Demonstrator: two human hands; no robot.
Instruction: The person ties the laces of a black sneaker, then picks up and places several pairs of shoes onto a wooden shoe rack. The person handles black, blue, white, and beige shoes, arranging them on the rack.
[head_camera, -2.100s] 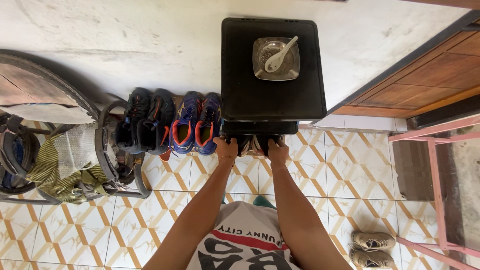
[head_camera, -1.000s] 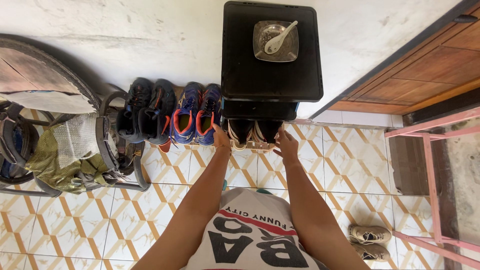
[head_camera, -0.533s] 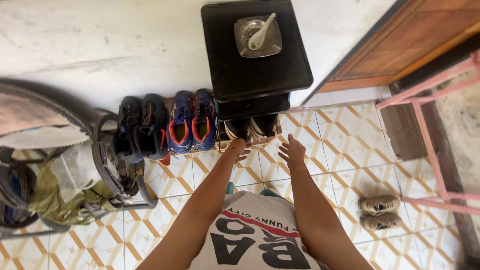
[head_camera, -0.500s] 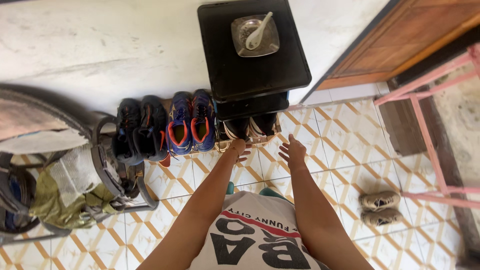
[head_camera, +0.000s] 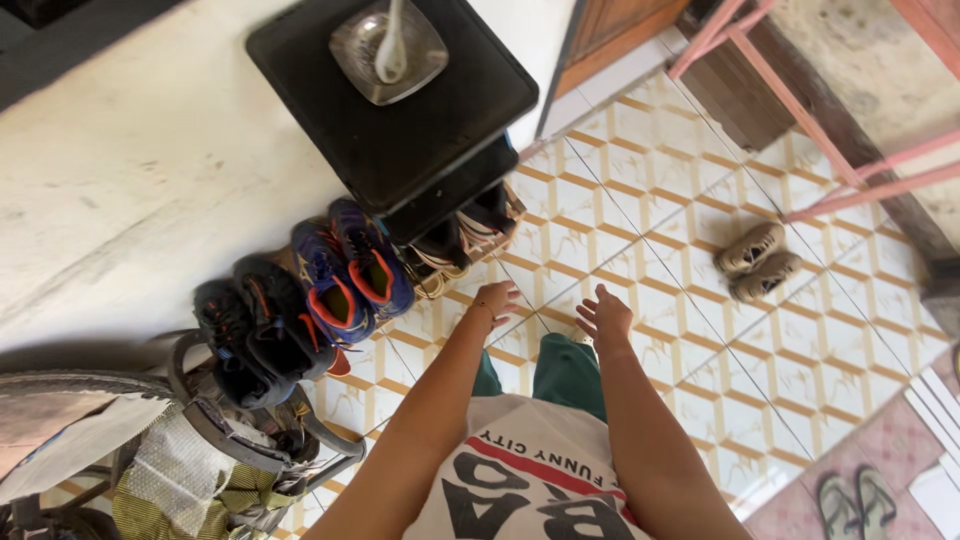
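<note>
While both hands hang open and empty over the tiled floor (head_camera: 640, 180), the left hand (head_camera: 494, 300) is nearest the black-and-white shoes (head_camera: 462, 235) under the black stand (head_camera: 420, 140), at eleven o'clock; right hand (head_camera: 603, 318) beside it.

Both hands, left hand (head_camera: 493, 299) and right hand (head_camera: 603, 316), hover empty over the tiled floor (head_camera: 760, 360), near the black-and-white shoes (head_camera: 462, 238) under the black shelf (head_camera: 395, 140).

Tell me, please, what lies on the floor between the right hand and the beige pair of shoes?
Nothing: in the head view only bare patterned floor tiles lie between the right hand and the beige pair of shoes.
</note>
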